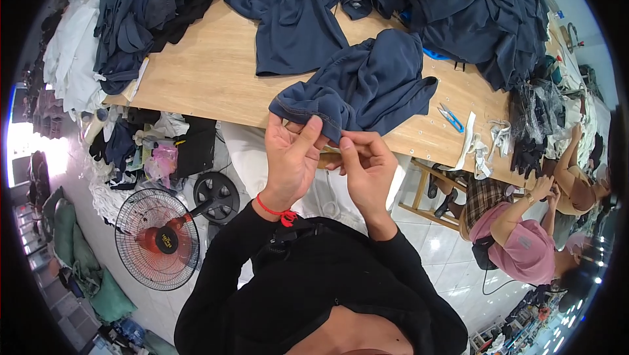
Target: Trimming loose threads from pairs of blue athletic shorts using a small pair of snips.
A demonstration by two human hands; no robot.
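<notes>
A dark blue garment (370, 79) lies half on the wooden table (209, 73), its hemmed edge pulled toward me. My left hand (291, 155) pinches that hem with thumb on top; a red cord circles its wrist. My right hand (367, 165) is closed next to it, fingertips pinching at the same edge of the fabric, just below the table's front edge. Both black sleeves come up from the bottom of the view.
Piles of dark blue clothing (458, 7) cover the far side of the table. Blue thread snips (451, 118) and white strips lie at the right. A floor fan (157, 237) stands at lower left. Another person in pink (521, 237) sits at right.
</notes>
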